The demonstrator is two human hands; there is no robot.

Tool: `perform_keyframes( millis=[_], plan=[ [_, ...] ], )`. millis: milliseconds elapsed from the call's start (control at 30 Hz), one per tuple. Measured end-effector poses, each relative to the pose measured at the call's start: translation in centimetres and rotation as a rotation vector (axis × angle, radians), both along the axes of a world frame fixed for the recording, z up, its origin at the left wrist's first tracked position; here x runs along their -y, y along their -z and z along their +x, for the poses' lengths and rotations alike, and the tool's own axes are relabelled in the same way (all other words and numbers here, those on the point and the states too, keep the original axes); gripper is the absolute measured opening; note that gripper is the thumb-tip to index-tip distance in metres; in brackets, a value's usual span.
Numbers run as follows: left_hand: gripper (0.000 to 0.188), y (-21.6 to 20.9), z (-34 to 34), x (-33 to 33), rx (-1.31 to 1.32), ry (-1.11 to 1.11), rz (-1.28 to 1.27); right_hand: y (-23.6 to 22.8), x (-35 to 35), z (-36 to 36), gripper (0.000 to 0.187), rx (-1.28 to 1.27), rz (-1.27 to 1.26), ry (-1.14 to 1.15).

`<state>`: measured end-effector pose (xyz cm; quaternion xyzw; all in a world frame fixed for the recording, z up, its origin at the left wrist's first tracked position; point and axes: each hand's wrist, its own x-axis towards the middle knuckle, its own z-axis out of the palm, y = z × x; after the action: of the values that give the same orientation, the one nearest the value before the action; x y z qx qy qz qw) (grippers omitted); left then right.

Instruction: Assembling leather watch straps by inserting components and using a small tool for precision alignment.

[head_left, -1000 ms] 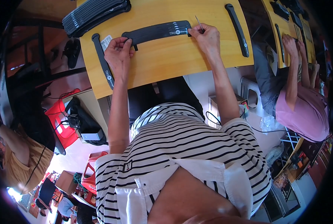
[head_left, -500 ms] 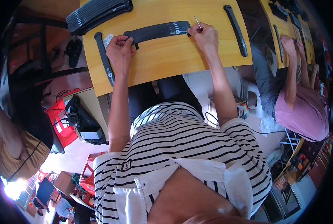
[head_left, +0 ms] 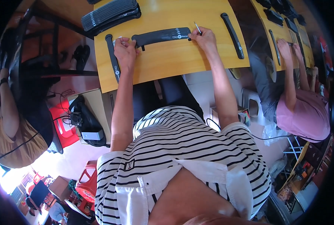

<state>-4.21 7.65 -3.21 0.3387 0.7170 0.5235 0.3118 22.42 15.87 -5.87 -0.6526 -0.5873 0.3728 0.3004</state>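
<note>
A flat stack of black straps (head_left: 159,37) lies crosswise on the yellow table, with its printed ends fanned at the right. My right hand (head_left: 206,40) pinches the stack's right end. A thin, pointed metal tool (head_left: 197,27) also sticks up from its fingers. My left hand (head_left: 125,53) is at the stack's left end, fingers curled together; whether they hold anything there is hidden. A short dark tab (head_left: 143,48) pokes out below that end. One single black strap (head_left: 113,58) lies left of my left hand, and another black strap (head_left: 232,35) lies farther right.
A thick pile of black straps (head_left: 110,17) sits at the table's far left. The wooden table's (head_left: 167,63) front edge is close to my body. To the right, a person in a pink shirt (head_left: 303,114) works at another table. A red stool (head_left: 87,183) stands behind at left.
My left hand has slid a little left relative to the stack, exposing more of its left end. My right hand stays at the right end. The whole view has shifted slightly.
</note>
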Motion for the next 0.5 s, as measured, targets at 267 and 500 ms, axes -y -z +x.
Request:
perform_keyframes(
  millis=[267, 500],
  plan=[
    [0.032, 0.0, -0.8, 1.5, -0.408, 0.082, 0.161, -3.2, 0.4, 1.6, 0.015, -0.173, 0.024, 0.105],
    [0.068, 0.9, 3.9, 1.5, -1.139, 0.375, 0.096, -4.4, 0.2, -4.1, 0.022, 0.489, 0.436, 0.022]
  ],
)
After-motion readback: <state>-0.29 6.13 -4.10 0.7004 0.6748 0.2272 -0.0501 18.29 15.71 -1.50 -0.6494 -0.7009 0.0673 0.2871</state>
